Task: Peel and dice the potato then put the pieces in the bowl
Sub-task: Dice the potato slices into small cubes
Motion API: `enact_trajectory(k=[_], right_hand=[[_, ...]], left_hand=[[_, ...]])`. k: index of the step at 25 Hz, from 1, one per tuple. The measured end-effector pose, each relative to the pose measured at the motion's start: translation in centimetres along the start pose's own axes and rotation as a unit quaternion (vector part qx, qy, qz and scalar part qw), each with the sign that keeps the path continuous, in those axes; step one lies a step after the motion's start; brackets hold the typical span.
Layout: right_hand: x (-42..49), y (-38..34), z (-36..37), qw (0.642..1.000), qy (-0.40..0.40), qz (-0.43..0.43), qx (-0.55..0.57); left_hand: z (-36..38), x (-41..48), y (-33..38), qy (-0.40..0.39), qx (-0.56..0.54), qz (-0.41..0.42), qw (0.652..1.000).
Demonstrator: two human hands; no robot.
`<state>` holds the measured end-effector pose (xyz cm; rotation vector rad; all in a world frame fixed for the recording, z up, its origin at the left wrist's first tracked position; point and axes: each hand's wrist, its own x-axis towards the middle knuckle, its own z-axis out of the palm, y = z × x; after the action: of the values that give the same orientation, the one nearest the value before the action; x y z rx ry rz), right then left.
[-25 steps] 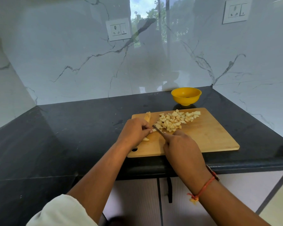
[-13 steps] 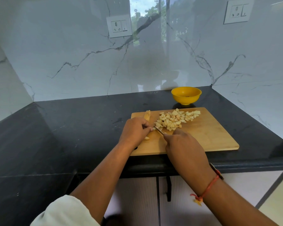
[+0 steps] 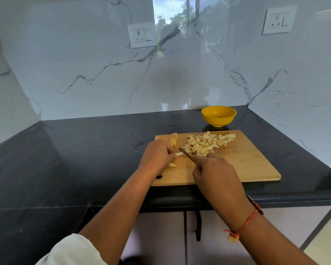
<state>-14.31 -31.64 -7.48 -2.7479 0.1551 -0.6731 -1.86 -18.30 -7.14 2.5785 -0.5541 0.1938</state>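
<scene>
A wooden cutting board (image 3: pixel 252 165) lies on the black counter. My left hand (image 3: pixel 157 155) pinches a pale potato strip (image 3: pixel 179 154) down on the board's left part. My right hand (image 3: pixel 216 171) grips a knife (image 3: pixel 185 152), whose blade rests across the strip's free end. A pile of diced potato pieces (image 3: pixel 208 143) lies just beyond the blade. Another potato strip (image 3: pixel 173 139) sits at the board's far left corner, and a small piece (image 3: pixel 172 165) shows under my left hand. The yellow bowl (image 3: pixel 218 115) stands behind the board.
The black counter (image 3: pixel 84 159) runs left and forward to a drop edge in front of the board. Marble walls close the back and right side, with two sockets (image 3: pixel 141 35) high up. Cabinet doors with a dark handle (image 3: pixel 198 224) sit below.
The hands stay in place on the board's left part, with the knife working at the strip's end. More of the strip shows beyond my left fingers now.
</scene>
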Motion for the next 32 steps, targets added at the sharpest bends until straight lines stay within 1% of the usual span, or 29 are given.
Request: enact_trajectory(k=[5, 9, 13, 17, 22, 27, 32], right_hand=[[0.2, -0.3, 0.6, 1.000, -0.025, 0.000, 0.015], [1.1, -0.7, 1.6, 0.999, -0.053, -0.003, -0.013], [0.5, -0.2, 1.3, 0.997, -0.069, -0.026, -0.029], [-0.7, 0.8, 0.4, 0.998, -0.039, -0.038, -0.039], [-0.6, 1.2, -0.1, 1.000, 0.008, -0.018, 0.002], [0.0, 0.2, 0.3, 1.000, -0.011, -0.016, 0.011], [1.0, -0.6, 1.4, 0.999, -0.038, -0.019, -0.010]], left_hand=[[-0.1, -0.1, -0.1, 0.008, -0.025, 0.001, 1.000], [0.0, -0.3, -0.1, 0.020, -0.040, -0.005, 0.999], [0.3, -0.5, 0.0, 0.033, -0.044, -0.014, 0.998], [0.7, -0.7, 0.0, 0.054, -0.043, -0.007, 0.998], [1.1, -0.7, 0.0, 0.066, -0.047, -0.002, 0.997], [1.2, -0.9, -0.2, 0.080, -0.057, 0.004, 0.995], [1.3, -0.8, -0.5, 0.082, -0.057, 0.014, 0.995]])
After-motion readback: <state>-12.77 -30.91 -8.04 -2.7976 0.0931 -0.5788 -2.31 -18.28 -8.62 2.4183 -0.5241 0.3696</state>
